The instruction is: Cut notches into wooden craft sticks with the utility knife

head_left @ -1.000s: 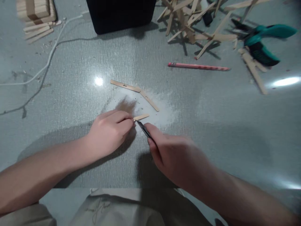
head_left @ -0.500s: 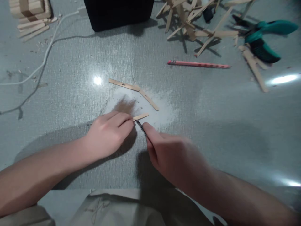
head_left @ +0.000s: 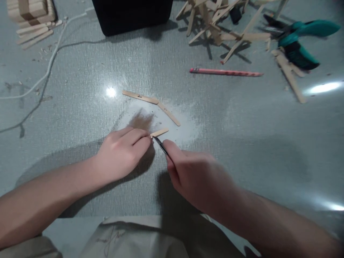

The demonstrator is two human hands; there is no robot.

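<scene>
On a grey table (head_left: 231, 107), left hand (head_left: 122, 152) pinching a wooden stick (head_left: 160, 132), right hand (head_left: 195, 173) clasping a dark knife (head_left: 161, 146).

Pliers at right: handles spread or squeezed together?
Spread. On the pliers, the teal handles angle apart, a clear gap between. Jaws: cannot tell.

A craft workspace is being suggested by the grey desk (head_left: 255, 114): beyond the right grip (head_left: 197, 175), a pencil (head_left: 227, 72), teal-handled pliers (head_left: 288, 42) and a framework of wooden sticks (head_left: 214, 33) are being seen; far beyond the left grip (head_left: 122, 152), bundled sticks (head_left: 37, 8) are being seen. Whether home or workshop is not being revealed.
</scene>
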